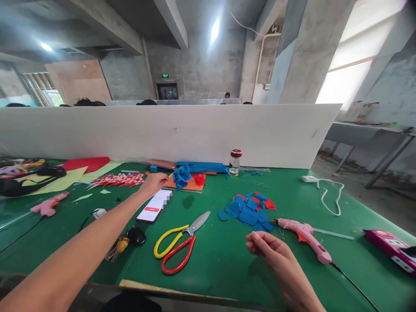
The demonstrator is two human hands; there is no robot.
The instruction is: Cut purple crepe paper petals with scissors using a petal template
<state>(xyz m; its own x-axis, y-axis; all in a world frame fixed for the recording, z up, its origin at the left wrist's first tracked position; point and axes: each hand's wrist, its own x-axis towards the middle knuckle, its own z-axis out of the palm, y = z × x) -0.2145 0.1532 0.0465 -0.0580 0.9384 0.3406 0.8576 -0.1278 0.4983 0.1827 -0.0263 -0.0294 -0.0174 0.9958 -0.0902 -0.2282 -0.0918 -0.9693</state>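
Green desk (pixel 214 260): scissors (pixel 180 243), phone (pixel 154 206), pink glue gun (pixel 305 236), blue felt pieces (pixel 248 210), glass jar (pixel 235 162), white cable (pixel 328 195).

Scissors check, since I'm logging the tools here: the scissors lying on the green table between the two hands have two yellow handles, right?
Not quite. The head view shows the scissors lying on the green table between the left hand and the right hand, but only one handle is yellow; the other is red.

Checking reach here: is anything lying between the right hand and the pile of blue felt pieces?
Nothing visible. The right hand hovers just short of the blue felt pieces, with only bare green table between them; the pink glue gun lies off to the right.
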